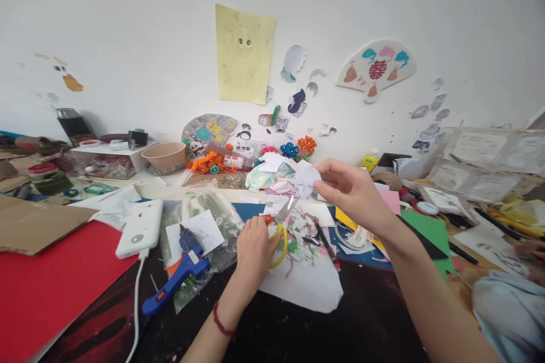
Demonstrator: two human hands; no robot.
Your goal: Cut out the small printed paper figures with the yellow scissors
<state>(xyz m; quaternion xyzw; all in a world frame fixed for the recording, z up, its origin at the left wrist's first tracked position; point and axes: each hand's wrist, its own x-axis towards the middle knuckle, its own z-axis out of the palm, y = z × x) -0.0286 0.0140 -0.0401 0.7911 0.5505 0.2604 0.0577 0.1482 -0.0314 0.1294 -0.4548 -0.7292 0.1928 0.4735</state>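
Observation:
My left hand (252, 248) is wrapped round a pair of scissors (286, 210) with yellow handles, their blades pointing up toward the paper. Between the thumb and fingers of my right hand (355, 193) is a small white paper piece (305, 180) with a cut outline. The blade tips lie just below this piece; I cannot tell whether they touch it. Beneath both hands, paper scraps (300, 232) are heaped on a white sheet (309, 292). A dark pen-like tool with red parts (327, 245) lies beside the scraps.
A blue glue gun (183, 272) and a white power bank (139, 229) with a cable lie left, near red paper (55, 289). Behind stand a bowl (165, 156) and orange flowers (208, 163). Green paper (426, 232) lies right, near another person's sleeve (508, 309).

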